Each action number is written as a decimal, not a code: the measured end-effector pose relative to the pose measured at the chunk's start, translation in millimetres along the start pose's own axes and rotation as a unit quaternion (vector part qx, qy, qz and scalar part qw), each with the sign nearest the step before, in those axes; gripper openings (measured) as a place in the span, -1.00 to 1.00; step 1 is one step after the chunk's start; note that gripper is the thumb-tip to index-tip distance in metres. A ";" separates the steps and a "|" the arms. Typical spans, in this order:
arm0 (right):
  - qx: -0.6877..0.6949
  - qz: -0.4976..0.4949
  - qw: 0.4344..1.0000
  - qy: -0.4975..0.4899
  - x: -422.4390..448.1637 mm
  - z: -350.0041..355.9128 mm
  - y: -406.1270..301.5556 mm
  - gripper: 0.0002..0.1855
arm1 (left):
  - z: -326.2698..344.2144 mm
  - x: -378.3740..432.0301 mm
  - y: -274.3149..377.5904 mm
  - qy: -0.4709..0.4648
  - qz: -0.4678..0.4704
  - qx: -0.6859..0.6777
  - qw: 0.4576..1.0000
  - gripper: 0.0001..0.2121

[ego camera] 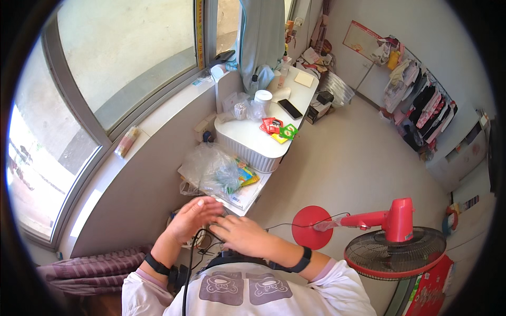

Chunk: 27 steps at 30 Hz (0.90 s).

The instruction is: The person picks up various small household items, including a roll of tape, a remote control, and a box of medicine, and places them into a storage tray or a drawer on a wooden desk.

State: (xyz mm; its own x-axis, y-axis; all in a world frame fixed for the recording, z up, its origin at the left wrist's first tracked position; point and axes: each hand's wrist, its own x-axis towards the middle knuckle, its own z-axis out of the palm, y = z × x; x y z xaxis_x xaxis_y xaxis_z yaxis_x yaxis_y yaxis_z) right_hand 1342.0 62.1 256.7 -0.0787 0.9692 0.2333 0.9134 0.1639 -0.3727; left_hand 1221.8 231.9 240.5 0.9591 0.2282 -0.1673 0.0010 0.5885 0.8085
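In front of my chest, my left hand (193, 218) and my right hand (242, 235) are raised close together, fingers stretched out. Neither holds anything that I can see, and whether their fingertips touch is unclear. Just beyond them stands a low white stand (253, 197). On it lie a crumpled clear plastic bag (209, 166) and a blue and yellow packet (248, 173). Farther off, a white table (245, 136) with a ribbed side holds red sachets (270, 125), a green sachet (288, 131), a yellow sachet (279, 138) and a black smartphone (289, 108).
A white-lidded jar (263, 98) and bagged cotton swabs (240, 111) sit on the table. To the right, a red fan (395, 245) stands on its round base (310, 227). Black cables (203, 249) hang near my hands. A windowsill (106, 170) runs along the left; clothes (423, 98) hang far right.
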 end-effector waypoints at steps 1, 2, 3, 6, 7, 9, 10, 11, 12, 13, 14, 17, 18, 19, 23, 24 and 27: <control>0.007 0.009 0.999 0.050 -0.2 -8.5 10.1 -0.57 | -11.3 8.9 7.2 0.095 0.022 0.096 0.991 -0.68; 0.034 0.027 0.998 0.052 -0.1 -13.1 29.9 -0.58 | -33.2 12.9 11.1 0.144 0.034 0.129 0.981 -0.70; 0.058 0.068 0.993 0.073 -11.0 -11.9 56.3 -0.58 | -53.8 19.1 10.1 0.183 0.045 0.155 0.970 -0.72; 0.232 0.310 0.919 0.073 -40.7 -34.9 119.7 -0.73 | -105.1 19.8 1.8 0.283 0.040 0.191 0.939 -0.75; 0.190 0.321 0.920 0.120 -57.5 -36.1 142.6 -0.78 | -122.1 16.6 -7.5 0.312 0.026 0.201 0.928 -0.76; 0.203 0.404 0.872 0.190 -81.7 -39.4 179.6 -0.81 | -144.2 13.3 -30.2 0.351 -0.009 0.194 0.916 -0.78; 0.223 0.423 0.850 0.221 -88.7 -37.1 200.4 -0.82 | -152.1 14.0 -37.2 0.363 -0.020 0.179 0.914 -0.79; 0.191 0.435 0.854 0.209 -96.5 -37.9 218.8 -0.81 | -157.0 14.9 -44.3 0.375 -0.031 0.163 0.912 -0.81; 0.177 0.445 0.857 0.189 -103.8 -35.4 239.6 -0.79 | -159.2 17.7 -50.3 0.379 -0.029 0.165 0.910 -0.82; 0.161 0.452 0.861 0.170 -107.8 -29.9 262.4 -0.78 | -159.4 21.1 -53.1 0.378 -0.029 0.178 0.908 -0.82; 0.139 0.437 0.875 0.155 -109.0 -25.0 287.3 -0.76 | -157.8 24.0 -55.1 0.377 -0.029 0.190 0.906 -0.81; 0.091 0.405 0.903 0.107 -88.7 -21.5 365.4 -0.70 | -148.9 26.7 -56.7 0.389 -0.032 0.230 0.892 -0.81; 0.081 0.408 0.905 0.095 -76.6 -21.4 391.1 -0.66 | -145.2 25.9 -54.6 0.390 -0.029 0.238 0.889 -0.81; 0.044 0.386 0.916 0.094 -66.4 -20.5 417.9 -0.64 | -139.9 25.2 -52.9 0.391 -0.026 0.248 0.886 -0.81; -0.052 0.376 0.922 0.078 -21.0 -25.3 488.0 -0.56 | -118.1 12.6 -66.7 0.499 -0.051 0.230 0.834 -0.83; -0.066 0.361 0.928 0.063 -14.1 -26.6 504.0 -0.54 | -110.8 10.7 -70.8 0.501 -0.053 0.214 0.837 -0.84; -0.109 0.327 0.938 0.025 2.3 -28.1 540.1 -0.47 | -84.5 18.5 -86.0 0.528 -0.078 0.220 0.817 -0.82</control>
State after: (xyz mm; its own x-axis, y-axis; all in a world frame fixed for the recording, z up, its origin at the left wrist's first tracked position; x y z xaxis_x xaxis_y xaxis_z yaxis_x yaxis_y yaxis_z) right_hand 1846.4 147.7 81.1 0.5409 0.8387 0.0624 0.8204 -0.5099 -0.2586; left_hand 1215.5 251.0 120.2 0.1600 0.8557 -0.4921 0.4244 0.3905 0.8169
